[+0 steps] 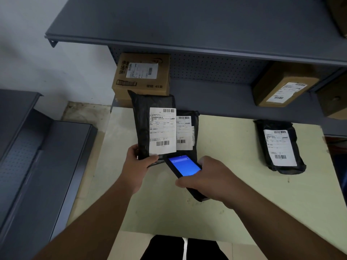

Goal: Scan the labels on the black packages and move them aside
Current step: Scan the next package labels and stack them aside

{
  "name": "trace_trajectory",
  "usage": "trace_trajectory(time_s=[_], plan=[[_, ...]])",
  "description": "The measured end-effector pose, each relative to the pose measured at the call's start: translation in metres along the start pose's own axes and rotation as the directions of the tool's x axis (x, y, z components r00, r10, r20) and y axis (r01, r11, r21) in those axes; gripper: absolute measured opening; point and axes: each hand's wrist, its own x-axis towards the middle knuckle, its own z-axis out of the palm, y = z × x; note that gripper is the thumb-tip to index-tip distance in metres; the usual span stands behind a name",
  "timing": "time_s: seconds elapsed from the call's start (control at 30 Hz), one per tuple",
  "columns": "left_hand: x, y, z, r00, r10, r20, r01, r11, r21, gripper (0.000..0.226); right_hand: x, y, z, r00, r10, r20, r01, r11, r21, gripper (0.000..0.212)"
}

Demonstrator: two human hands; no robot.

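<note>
Left hand (138, 162) gripping black package (144, 121) by its lower edge, white label (162, 131) facing up, above pale table (234, 194). Right hand (210, 177) clasped around handheld scanner (185, 166), blue screen lit. Far right, another labelled black package (279, 145) lying flat.

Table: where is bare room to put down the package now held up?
Bare table lies between the middle package and the right package; more along the near edge, right of the right hand. The left strip beside the left hand is narrow. The back left, by the held package and box, is crowded.
</note>
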Motion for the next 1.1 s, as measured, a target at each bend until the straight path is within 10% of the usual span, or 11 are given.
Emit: trace_trajectory(time_s=[1.1], plan=[[-0.017, -0.024, 0.147, 0.965, -0.165, 0.205, 0.142, 0.983, 0.119, 0.041, -0.012, 0.099, -0.080, 0.982, 0.146, -0.123, -0.109, 0.958, 0.266, 0.056]])
